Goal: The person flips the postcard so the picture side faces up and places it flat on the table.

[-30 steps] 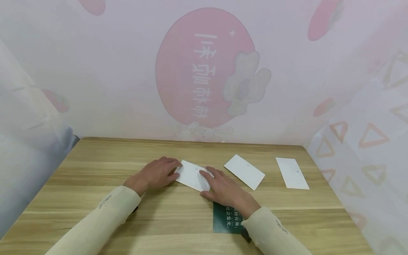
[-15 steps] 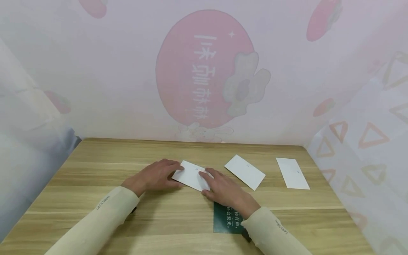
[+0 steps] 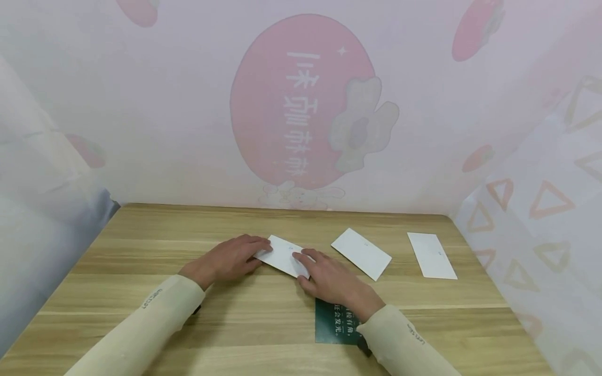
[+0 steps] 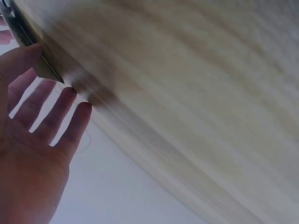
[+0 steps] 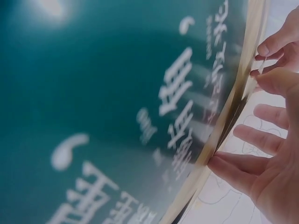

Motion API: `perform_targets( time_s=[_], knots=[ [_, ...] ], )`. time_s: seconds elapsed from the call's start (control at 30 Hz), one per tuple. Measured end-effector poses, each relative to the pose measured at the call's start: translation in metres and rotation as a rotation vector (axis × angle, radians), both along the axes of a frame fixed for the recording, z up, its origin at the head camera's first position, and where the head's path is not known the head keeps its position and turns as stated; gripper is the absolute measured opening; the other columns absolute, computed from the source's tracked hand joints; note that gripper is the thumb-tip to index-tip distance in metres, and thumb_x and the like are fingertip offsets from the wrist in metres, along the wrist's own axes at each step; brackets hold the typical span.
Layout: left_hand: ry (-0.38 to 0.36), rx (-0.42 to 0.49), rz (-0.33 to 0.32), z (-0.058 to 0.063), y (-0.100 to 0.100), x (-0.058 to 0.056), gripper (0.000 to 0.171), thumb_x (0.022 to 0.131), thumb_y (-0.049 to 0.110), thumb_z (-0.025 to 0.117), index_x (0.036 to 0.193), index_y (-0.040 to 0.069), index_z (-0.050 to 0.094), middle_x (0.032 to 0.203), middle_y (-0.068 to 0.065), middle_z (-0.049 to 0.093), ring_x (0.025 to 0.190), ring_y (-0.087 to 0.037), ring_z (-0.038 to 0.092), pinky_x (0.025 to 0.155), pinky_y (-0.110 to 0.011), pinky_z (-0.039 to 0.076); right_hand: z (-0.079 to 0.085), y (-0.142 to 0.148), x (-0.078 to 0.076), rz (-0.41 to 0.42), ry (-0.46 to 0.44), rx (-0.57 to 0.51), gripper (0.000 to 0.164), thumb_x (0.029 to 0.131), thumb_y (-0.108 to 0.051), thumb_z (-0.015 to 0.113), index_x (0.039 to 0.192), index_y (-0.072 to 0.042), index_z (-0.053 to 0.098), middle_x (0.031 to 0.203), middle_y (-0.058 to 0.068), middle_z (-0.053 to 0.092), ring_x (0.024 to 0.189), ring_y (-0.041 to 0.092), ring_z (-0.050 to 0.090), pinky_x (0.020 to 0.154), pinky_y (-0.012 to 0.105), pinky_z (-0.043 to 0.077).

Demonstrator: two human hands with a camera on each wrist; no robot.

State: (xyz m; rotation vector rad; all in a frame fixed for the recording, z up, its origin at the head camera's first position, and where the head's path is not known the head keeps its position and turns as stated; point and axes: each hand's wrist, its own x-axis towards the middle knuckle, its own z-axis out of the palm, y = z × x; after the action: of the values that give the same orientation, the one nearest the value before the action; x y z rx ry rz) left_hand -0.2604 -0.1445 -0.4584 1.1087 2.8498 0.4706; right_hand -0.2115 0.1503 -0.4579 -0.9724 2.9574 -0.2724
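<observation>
A white card point(image 3: 284, 257) with a small printed mark is between my two hands at the middle of the table. My left hand point(image 3: 231, 259) pinches its left end, the fingers over the top and the thumb at the near edge. My right hand point(image 3: 335, 279) holds the right end, fingertips on top and thumb at the near side. In the left wrist view, the thumb and fingers of the left hand point(image 4: 35, 154) lie on either side of the card's corner point(image 4: 52, 73). Below the right hand lies a dark green card point(image 3: 329, 328) with white characters, partly hidden by the wrist.
To the right lie a second white card point(image 3: 361, 254), turned at a slant, and a third white card point(image 3: 431, 256) near the right edge. They rest on a wooden table point(image 3: 254, 334). A pale printed curtain point(image 3: 178, 120) hangs behind and at the sides.
Compared with a second ago, the left fingers reach slightly further over the white card's left end. The card's near edge has shifted a little upward in view. The other cards stay put.
</observation>
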Motion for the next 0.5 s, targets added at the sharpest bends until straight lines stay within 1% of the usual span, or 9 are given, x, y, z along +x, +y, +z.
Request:
perform_targets(
  time_s=[0.1, 0.27, 0.37, 0.5],
  knots=[
    [-0.021, 0.024, -0.001, 0.0003, -0.0001, 0.0001, 0.036, 0.105, 0.012, 0.072, 0.141, 0.009, 0.068, 0.152, -0.011, 0.066, 0.141, -0.035, 0.061, 0.117, -0.054, 0.052, 0.0009, 0.0011, -0.0003, 0.004, -0.004, -0.015, 0.055, 0.111, -0.036, 0.059, 0.162, -0.014, 0.052, 0.158, 0.016, 0.058, 0.135, 0.036, 0.067, 0.109, 0.052, 0.058],
    [-0.058, 0.035, 0.015, 0.0012, -0.0004, 0.0004, 0.036, 0.105, 0.012, 0.072, 0.141, 0.009, 0.069, 0.151, -0.009, 0.066, 0.142, -0.034, 0.061, 0.118, -0.054, 0.051, 0.0008, 0.0027, -0.0008, -0.003, -0.022, -0.018, 0.054, 0.112, -0.037, 0.058, 0.161, -0.015, 0.053, 0.157, 0.017, 0.059, 0.137, 0.036, 0.066, 0.111, 0.052, 0.057],
    [-0.057, 0.037, 0.007, 0.0011, -0.0007, 0.0003, 0.036, 0.105, 0.012, 0.072, 0.141, 0.008, 0.069, 0.151, -0.01, 0.067, 0.141, -0.034, 0.061, 0.117, -0.054, 0.051, -0.0004, 0.004, -0.001, -0.011, -0.034, -0.011, 0.057, 0.111, -0.041, 0.062, 0.161, -0.016, 0.053, 0.158, 0.015, 0.058, 0.138, 0.035, 0.065, 0.112, 0.052, 0.056],
    [-0.052, 0.044, -0.004, 0.0008, -0.0011, 0.0008, 0.035, 0.105, 0.012, 0.072, 0.14, 0.008, 0.07, 0.15, -0.01, 0.067, 0.14, -0.034, 0.062, 0.117, -0.054, 0.051, -0.0004, 0.0058, -0.0004, 0.0, -0.033, -0.01, 0.059, 0.108, -0.042, 0.067, 0.16, -0.016, 0.054, 0.157, 0.015, 0.059, 0.139, 0.035, 0.064, 0.112, 0.053, 0.056]
  ],
)
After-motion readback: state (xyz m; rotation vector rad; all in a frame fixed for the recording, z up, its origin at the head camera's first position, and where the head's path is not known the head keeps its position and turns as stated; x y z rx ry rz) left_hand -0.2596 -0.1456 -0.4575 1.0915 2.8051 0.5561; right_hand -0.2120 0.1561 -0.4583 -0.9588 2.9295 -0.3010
